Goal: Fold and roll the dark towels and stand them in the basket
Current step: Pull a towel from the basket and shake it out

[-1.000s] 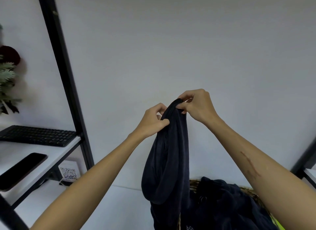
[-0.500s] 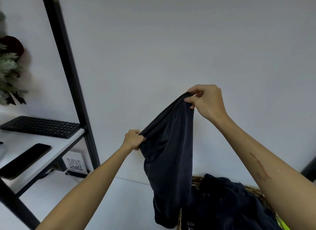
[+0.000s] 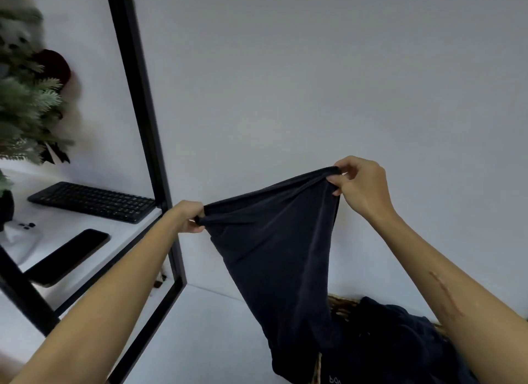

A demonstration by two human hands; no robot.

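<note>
A dark navy towel hangs in the air, stretched along its top edge between my two hands. My left hand pinches its left corner, lower down. My right hand grips the other corner, higher and to the right. The towel's lower end drapes down in front of a woven basket, whose rim shows at the bottom right. More dark towels lie heaped in and over the basket.
A black metal shelf frame stands to the left. Its white shelf carries a black keyboard, a dark phone and a green plant. A pale wall fills the background.
My hands have moved apart, the left one going down and leftward, so the bunched towel is now spread out along its top edge. The view has shifted to the right.
</note>
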